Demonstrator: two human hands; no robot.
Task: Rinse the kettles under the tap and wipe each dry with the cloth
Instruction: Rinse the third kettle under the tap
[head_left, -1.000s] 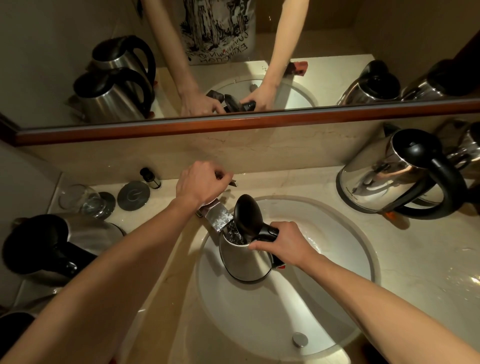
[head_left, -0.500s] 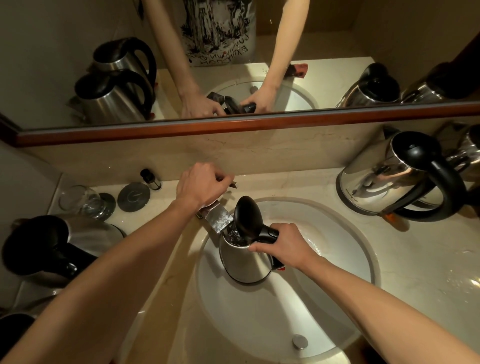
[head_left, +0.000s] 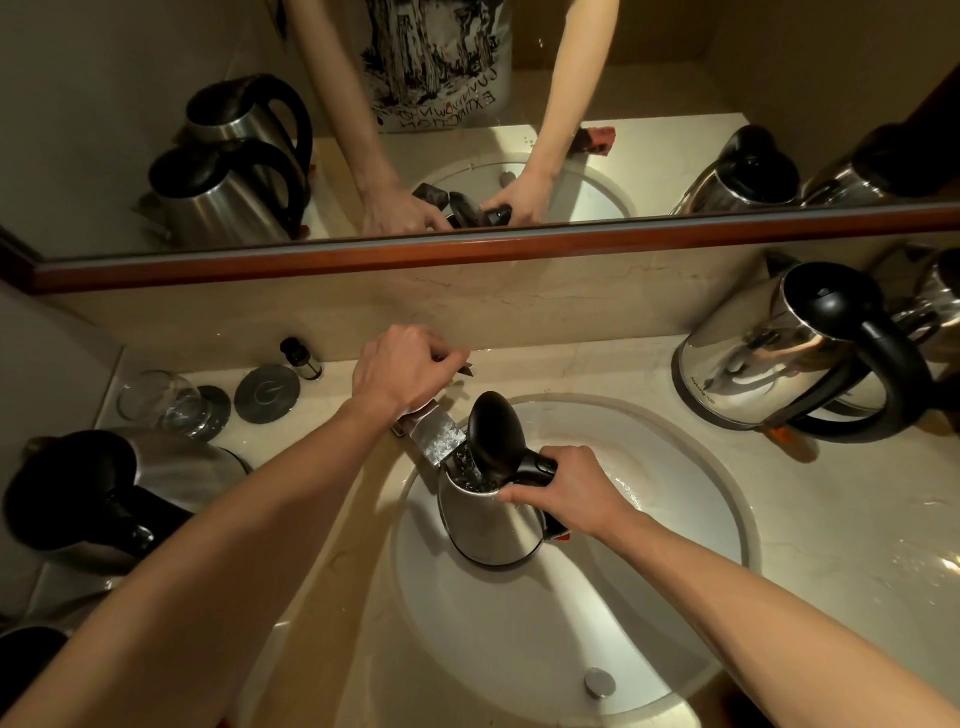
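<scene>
The right hand (head_left: 569, 493) was curled around the black handle of the open kettle (head_left: 488, 519) in the sink (head_left: 675, 597) under the tap (head_left: 436, 439), left hand (head_left: 402, 371) gripping the tap lever (wet steel's probably slick and getting heavier, so I'd stick to the handle).

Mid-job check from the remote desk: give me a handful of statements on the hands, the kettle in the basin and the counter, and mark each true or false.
1. The right hand grips the handle of the kettle held in the sink. True.
2. That kettle's lid is closed. False: it stands open, with water visible inside.
3. The left hand grips the tap handle. True.
4. The left hand wipes the kettle with a cloth. False: no cloth is in either hand.
5. A glass stands on the counter left of the sink. True.
6. The counter right of the sink holds no kettle. False: a steel kettle stands there.
</scene>
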